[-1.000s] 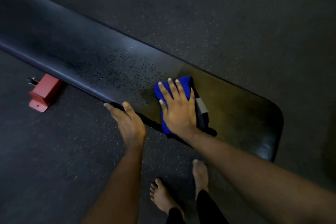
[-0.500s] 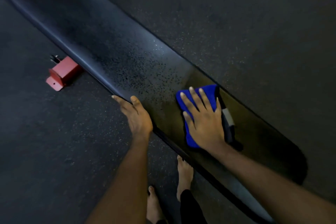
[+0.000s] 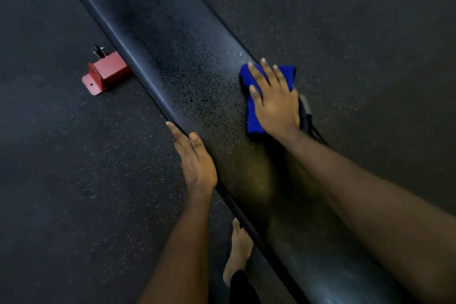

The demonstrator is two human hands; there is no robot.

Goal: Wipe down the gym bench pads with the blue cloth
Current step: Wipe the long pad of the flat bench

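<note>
Running diagonally across the speckled floor [image 3: 61, 180], the black bench pad [image 3: 172, 52] was seen beaded with droplets along its middle. The blue cloth [image 3: 255, 119] was pressed flat against the pad's far edge by the right hand [image 3: 274, 101], whose fingers were spread straight over it. The pad's near edge was touched by the left hand [image 3: 195, 158], fingers extended and nothing grasped. A red bracket [image 3: 106, 75] was seen protruding from beneath the pad's near side, and a bare foot [image 3: 238, 252] was planted beside that same edge.

Dark speckled rubber gym floor [image 3: 64, 180], dim light, red metal bracket [image 3: 106, 75] on floor at left, sm. black pin at its far end
</note>
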